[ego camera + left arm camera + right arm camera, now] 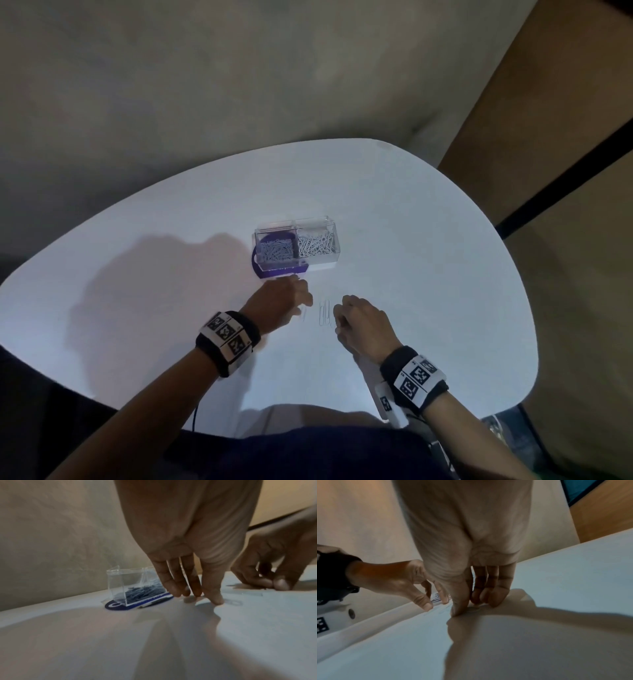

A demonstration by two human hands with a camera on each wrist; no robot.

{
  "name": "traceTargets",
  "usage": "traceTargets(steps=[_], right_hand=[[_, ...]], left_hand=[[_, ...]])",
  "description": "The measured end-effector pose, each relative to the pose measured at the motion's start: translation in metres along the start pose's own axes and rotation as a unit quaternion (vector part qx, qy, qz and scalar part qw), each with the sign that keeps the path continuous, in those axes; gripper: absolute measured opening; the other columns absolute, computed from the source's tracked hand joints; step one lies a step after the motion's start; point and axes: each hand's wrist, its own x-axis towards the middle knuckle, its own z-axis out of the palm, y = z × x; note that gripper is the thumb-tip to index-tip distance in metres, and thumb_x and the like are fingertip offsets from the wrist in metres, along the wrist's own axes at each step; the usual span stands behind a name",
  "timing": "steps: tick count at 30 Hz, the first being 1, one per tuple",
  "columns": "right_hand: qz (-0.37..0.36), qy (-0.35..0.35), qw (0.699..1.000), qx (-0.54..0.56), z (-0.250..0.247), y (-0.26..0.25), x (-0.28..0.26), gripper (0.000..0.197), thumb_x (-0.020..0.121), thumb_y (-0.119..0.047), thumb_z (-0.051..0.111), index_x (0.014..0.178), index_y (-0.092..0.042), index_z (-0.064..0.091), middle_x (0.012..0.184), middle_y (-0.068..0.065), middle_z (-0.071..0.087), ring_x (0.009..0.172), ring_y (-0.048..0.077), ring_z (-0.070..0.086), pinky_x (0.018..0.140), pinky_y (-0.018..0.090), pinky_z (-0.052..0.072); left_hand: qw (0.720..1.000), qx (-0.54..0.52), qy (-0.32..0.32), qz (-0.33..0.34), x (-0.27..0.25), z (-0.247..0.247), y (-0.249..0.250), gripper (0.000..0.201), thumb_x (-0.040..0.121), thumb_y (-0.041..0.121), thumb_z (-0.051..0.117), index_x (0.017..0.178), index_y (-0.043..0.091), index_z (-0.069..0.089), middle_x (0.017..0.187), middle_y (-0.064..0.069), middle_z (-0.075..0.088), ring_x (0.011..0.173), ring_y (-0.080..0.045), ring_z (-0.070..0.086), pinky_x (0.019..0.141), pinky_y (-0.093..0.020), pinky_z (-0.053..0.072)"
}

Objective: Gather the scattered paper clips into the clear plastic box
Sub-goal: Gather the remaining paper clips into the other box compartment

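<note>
The clear plastic box [296,245] stands mid-table, both compartments holding paper clips, with a purple label under its left half. Several loose paper clips [324,312] lie on the white table [428,240] between my hands. My left hand [305,301] reaches down just in front of the box [133,586], its straight fingertips [186,593] touching the table; one clip [235,603] lies right of the thumb. My right hand [337,322] has curled fingers, and its thumb and fingertips [494,601] pinch a paper clip [475,609] against the table.
The table's rounded far edge [342,140] is well behind the box. A beige wall is beyond it, and a wooden panel [565,137] stands to the right. Both wrists wear black bands with marker tags [226,334].
</note>
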Motion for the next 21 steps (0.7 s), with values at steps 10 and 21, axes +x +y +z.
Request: traceTargets(steps=[10,21], right_hand=[[0.007,-0.013,1.0,-0.002,-0.003,-0.003,0.0,0.003,0.091,-0.024,0.056,0.09,-0.022,0.054,0.099,-0.006,0.051,0.092,0.016,0.05,0.064,0.029,0.034],[-0.057,0.028,0.998,-0.017,-0.018,-0.005,0.012,0.033,0.078,-0.01,0.062,0.106,-0.028,0.066,0.088,-0.005,0.064,0.088,0.02,0.057,0.063,0.031,0.046]], left_hand=[[0.997,-0.029,0.046,0.063,-0.007,0.013,0.004,0.017,0.076,0.008,0.068,0.07,0.016,0.054,0.075,0.0,0.052,0.071,-0.019,0.05,0.06,-0.032,0.045],[0.996,-0.055,0.075,0.002,-0.008,0.021,0.016,0.034,0.072,0.007,0.078,0.105,0.014,0.071,0.083,0.0,0.067,0.077,-0.018,0.062,0.064,-0.026,0.053]])
